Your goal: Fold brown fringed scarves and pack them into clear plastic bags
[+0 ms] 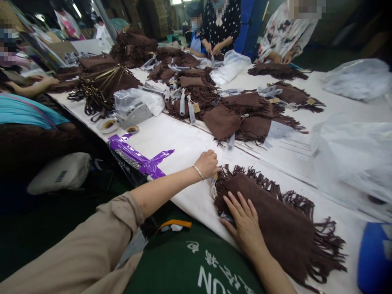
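A dark brown fringed suede bag [275,220] lies flat on the white table in front of me, its fringe spread along the far edge and right end. My right hand [245,220] rests on the bag's left part with fingers outstretched. Beside the bag's far left corner, my left hand [206,164] is closed, fingers curled. Just below its fingertips a small tan tag [215,176] shows at the corner. Whatever the left fingers pinch is hidden.
More fringed bags [222,122] with tags and plastic-wrapped pieces cover the table's middle. Clear plastic bags [355,151] lie at right, near a blue object [375,257]. Purple tape [141,157] marks the left edge, beside small dishes [108,125]. Co-workers [220,24] stand across the table.
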{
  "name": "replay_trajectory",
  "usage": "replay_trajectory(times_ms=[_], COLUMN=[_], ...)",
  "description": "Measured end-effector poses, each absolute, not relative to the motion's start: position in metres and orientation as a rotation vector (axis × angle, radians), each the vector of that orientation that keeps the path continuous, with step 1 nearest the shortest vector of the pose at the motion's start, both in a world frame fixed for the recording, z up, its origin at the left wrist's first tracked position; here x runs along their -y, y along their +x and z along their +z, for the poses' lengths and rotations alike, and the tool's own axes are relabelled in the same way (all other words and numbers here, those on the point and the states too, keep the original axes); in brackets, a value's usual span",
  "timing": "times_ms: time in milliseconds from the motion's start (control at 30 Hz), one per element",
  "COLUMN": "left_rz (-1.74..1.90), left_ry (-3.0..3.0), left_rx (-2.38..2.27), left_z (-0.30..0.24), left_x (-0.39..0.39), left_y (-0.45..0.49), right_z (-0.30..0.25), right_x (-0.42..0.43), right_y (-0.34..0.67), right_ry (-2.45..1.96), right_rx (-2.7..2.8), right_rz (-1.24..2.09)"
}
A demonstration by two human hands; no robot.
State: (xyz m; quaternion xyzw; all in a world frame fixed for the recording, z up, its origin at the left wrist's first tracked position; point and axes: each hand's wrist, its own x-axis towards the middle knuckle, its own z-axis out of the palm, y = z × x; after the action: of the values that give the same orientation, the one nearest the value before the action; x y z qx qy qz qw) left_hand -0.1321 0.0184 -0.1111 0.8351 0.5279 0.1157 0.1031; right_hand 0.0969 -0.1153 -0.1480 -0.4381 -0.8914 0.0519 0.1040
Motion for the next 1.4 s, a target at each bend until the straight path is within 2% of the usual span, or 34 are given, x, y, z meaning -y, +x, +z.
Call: replay_trajectory(times_ms=[100,267,467,667,867,933,1000,1100,1200,1300,1400], left_rz=[0.206,0.371,1.016,1.045,1.100,1.097,1.105,1.122,1.117,1.095,1.065], left_ry=[2.329,2.213,1.735,1.483,1.553,1.555,1.543,1.492,1.432,1.393,1.349], left_rx=[-1.614,-1.522,-1.526,-1.704,-1.706,-1.720,-1.741,-1.774,-1.799,-1.829,-1.839], left_z=[-0.119,-0.120,-0.131,-0.150,-0.152,-0.154,-0.154,-0.153,-0.153,-0.155,-0.155], left_x=[-0.045,-0.043,0.035,0.111,0.131,0.131,0.130,0.130,0.129,0.124,0.120], left_y=[-0.125,-0.148,-0.211,-0.225,-0.216,-0.215,-0.215,-0.214,-0.215,-0.215,-0.214], right_z=[-0.148,-0.147,-0.149,-0.119,-0.124,-0.131,-0.128,-0.103,-0.074,-0.066,-0.076], right_x=[0.116,0.114,0.111,0.070,0.004,-0.008,-0.010,0.007,0.043,0.080,0.105], right_y=[0.096,0.096,0.101,0.069,-0.012,-0.030,-0.036,-0.025,-0.002,0.027,0.059], right_ry=[-1.308,-1.306,-1.240,-1.199,-1.407,-1.463,-1.491,-1.359,-0.982,-0.774,-0.727], right_rx=[2.630,2.644,2.620,2.360,2.636,2.698,2.669,2.397,2.178,2.206,2.469], right_rz=[0.127,0.102,0.204,0.448,0.095,0.067,0.237,0.915,1.505,1.726,1.637])
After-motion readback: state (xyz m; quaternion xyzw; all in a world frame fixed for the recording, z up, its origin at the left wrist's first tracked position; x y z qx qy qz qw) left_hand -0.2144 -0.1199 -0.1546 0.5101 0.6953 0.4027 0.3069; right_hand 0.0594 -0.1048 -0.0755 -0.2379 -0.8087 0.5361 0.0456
